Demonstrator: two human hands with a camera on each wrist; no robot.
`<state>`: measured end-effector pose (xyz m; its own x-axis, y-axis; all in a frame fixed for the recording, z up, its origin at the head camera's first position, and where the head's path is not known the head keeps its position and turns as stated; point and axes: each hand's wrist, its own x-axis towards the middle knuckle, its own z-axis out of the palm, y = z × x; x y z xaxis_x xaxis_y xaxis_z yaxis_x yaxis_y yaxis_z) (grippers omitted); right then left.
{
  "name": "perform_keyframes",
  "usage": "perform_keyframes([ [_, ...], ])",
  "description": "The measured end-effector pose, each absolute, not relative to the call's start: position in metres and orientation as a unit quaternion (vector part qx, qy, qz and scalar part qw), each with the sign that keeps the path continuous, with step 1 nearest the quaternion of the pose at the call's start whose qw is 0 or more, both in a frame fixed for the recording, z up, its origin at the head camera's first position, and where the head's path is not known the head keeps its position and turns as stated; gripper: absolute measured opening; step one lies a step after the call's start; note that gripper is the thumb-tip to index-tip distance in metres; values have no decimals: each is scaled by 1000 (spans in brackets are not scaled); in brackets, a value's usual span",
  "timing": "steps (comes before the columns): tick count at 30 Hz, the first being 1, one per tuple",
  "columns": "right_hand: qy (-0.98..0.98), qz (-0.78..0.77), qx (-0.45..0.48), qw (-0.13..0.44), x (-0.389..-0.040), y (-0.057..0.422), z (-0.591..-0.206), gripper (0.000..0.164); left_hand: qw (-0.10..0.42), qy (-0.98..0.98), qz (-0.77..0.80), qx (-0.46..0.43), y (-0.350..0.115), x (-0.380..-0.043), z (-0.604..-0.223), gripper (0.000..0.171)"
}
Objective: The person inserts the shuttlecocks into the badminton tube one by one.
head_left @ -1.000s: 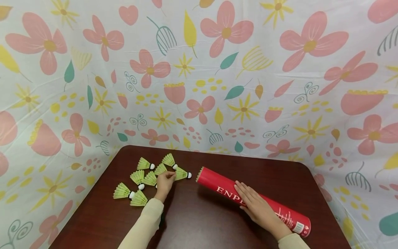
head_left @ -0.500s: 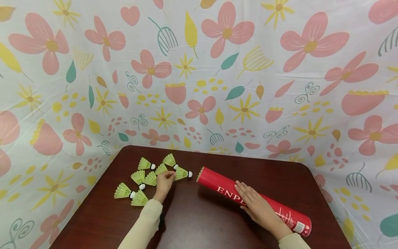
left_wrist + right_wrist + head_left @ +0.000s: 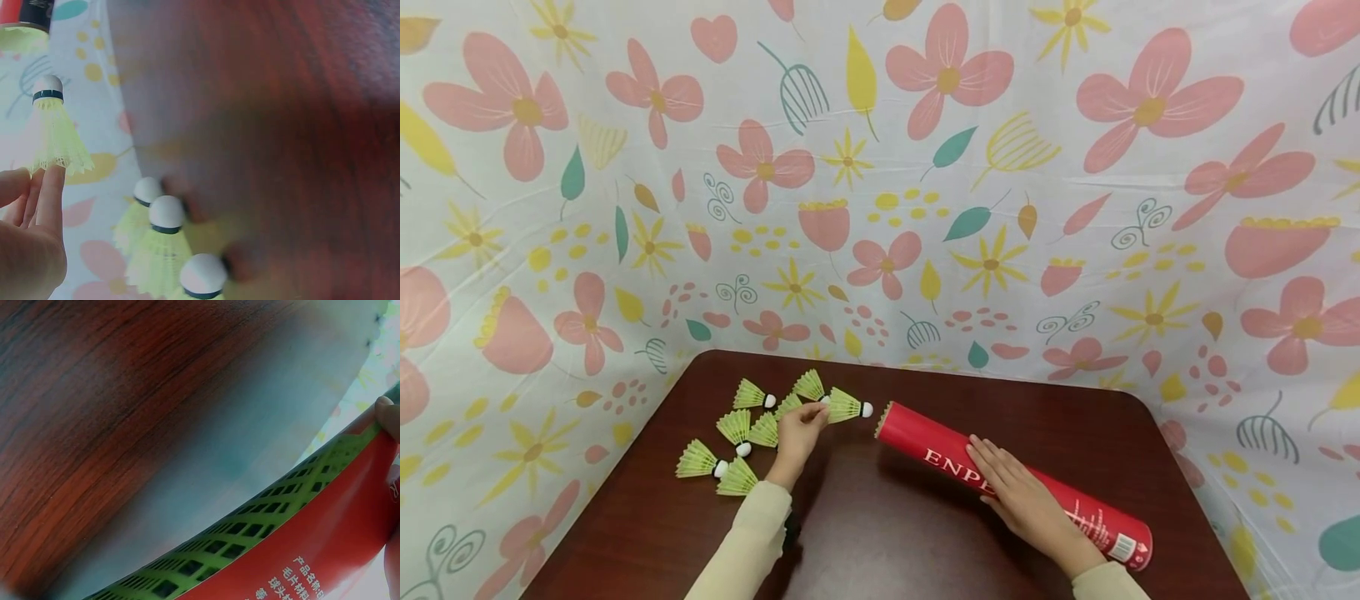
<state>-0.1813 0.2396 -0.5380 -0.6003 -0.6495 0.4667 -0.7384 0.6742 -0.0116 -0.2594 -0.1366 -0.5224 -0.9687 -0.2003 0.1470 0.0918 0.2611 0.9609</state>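
My left hand [image 3: 800,437] pinches a yellow-green shuttlecock [image 3: 847,406] at the open edge of its skirt. Its white cork points right, a short way from the mouth of a red shuttlecock tube [image 3: 925,442]. In the left wrist view the held shuttlecock [image 3: 57,134] stands cork up, with the tube's mouth [image 3: 25,39] above it. My right hand [image 3: 1018,500] holds the tube across its middle, fingers over the top and thumb on the near side. The right wrist view shows the tube's green and red printed side [image 3: 337,519] and part of that hand. The tube's inside is hidden.
Several loose shuttlecocks [image 3: 732,427] lie on the dark brown table [image 3: 865,533], left of and behind my left hand. A cloth with a flower print [image 3: 880,167] hangs behind the table and at its sides.
My left hand has shifted slightly right and up with the shuttlecock, bringing the cork nearer the tube's mouth. The right hand and the tube have hardly moved.
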Motion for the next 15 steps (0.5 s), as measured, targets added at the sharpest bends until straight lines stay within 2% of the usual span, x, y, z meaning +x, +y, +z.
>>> perform_keyframes([
  [15, -894, 103, 385, 203, -183, 237, -537, 67, 137, -808, -569, -75, -126, -247, -491, 13],
])
